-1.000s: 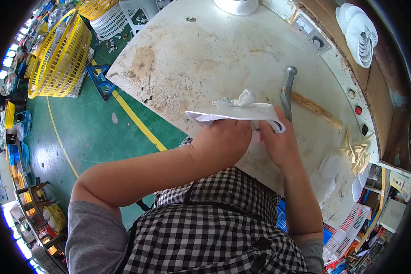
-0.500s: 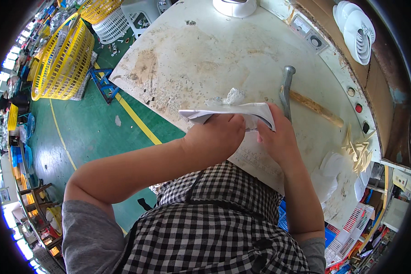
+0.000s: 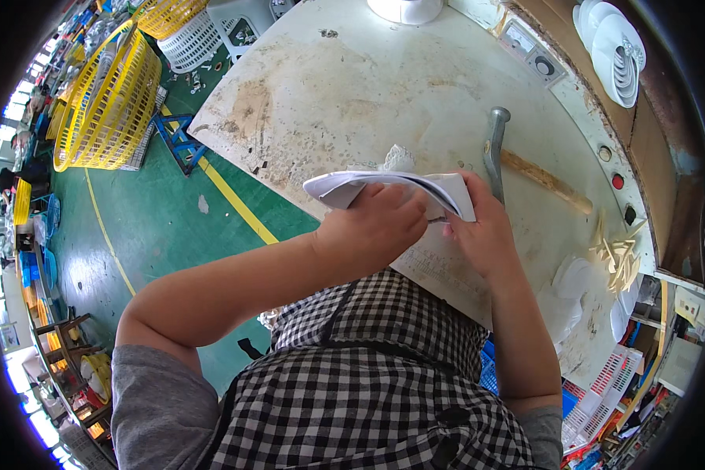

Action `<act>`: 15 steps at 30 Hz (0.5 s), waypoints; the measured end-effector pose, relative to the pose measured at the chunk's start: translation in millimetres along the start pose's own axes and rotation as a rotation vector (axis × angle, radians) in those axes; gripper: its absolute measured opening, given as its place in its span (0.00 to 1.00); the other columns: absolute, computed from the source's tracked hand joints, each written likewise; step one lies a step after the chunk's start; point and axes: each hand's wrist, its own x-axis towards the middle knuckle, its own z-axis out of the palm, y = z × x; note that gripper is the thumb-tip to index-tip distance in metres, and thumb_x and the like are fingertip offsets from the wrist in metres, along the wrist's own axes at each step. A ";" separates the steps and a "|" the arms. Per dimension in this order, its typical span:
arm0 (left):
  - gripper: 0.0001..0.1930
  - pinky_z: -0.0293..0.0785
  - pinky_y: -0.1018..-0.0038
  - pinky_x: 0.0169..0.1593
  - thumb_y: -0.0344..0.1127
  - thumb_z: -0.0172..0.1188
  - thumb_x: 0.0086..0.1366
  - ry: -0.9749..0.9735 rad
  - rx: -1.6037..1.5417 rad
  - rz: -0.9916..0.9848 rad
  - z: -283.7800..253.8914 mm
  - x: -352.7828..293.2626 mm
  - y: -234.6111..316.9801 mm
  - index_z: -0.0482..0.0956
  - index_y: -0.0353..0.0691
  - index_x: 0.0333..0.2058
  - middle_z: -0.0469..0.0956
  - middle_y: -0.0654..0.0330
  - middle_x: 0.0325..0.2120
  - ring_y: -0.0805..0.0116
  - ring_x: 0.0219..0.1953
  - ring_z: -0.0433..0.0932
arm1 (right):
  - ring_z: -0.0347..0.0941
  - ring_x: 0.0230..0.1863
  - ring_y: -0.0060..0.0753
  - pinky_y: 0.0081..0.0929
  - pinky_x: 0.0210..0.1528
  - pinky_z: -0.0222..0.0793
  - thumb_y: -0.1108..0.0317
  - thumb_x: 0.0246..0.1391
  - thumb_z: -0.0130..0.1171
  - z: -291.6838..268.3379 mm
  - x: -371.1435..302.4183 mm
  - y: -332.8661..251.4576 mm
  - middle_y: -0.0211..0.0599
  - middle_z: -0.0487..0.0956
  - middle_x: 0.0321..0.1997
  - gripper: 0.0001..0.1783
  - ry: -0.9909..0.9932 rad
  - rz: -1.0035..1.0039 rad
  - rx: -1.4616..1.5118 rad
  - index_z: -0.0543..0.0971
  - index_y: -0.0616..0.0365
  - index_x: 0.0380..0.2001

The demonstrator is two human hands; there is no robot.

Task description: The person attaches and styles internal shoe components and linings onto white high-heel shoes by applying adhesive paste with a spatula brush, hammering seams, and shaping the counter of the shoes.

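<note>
A white, curved piece that looks like a shoe upper [image 3: 453,188], with a grey inner side, is held up over the near part of the table. My left hand [image 3: 380,219] has its fingers curled into the hollow of the piece; the fingertips are partly hidden. My right hand [image 3: 482,227] pinches the right end, thumb inside and fingers outside. A crumpled, lacy white bit [image 3: 399,159] shows just behind the piece; whether it is joined to it I cannot tell. To the right of my right hand lies a hammer [image 3: 544,178] with a long metal head and wooden handle.
The stained white table [image 3: 352,86] carries another white piece [image 3: 406,9] at its far edge. Thin wooden sticks [image 3: 621,258] and clear plastic [image 3: 568,294] lie at right. White curved sheets [image 3: 611,51] sit far right. Yellow baskets [image 3: 110,102] stand on the green floor at left.
The white piece has tilted, so more of its hollow and inner layer shows. My left fingers have loosened and shifted slightly right along it; my right hand keeps its pinch.
</note>
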 end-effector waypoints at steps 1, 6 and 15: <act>0.11 0.72 0.68 0.42 0.34 0.59 0.50 0.023 0.035 0.012 -0.2 0.8 2.6 0.79 0.44 0.35 0.74 0.65 0.35 0.66 0.41 0.75 | 0.80 0.42 0.37 0.30 0.46 0.72 0.73 0.48 0.59 0.9 -1.5 -1.8 0.42 0.82 0.40 0.25 0.015 0.005 -0.024 0.71 0.55 0.53; 0.14 0.71 0.66 0.49 0.36 0.59 0.53 -0.245 0.112 0.009 -5.2 6.2 11.3 0.78 0.45 0.40 0.75 0.65 0.39 0.64 0.46 0.75 | 0.78 0.47 0.39 0.33 0.49 0.72 0.75 0.48 0.60 -5.2 -0.2 -5.0 0.43 0.81 0.44 0.25 -0.027 -0.048 -0.017 0.71 0.55 0.52; 0.26 0.69 0.63 0.58 0.35 0.55 0.60 -0.028 -0.524 -0.258 33.4 -22.4 5.7 0.69 0.41 0.58 0.70 0.49 0.54 0.52 0.57 0.71 | 0.77 0.49 0.34 0.30 0.51 0.71 0.78 0.46 0.64 -11.8 1.4 -11.2 0.41 0.79 0.47 0.28 -0.217 -0.014 -0.163 0.69 0.56 0.52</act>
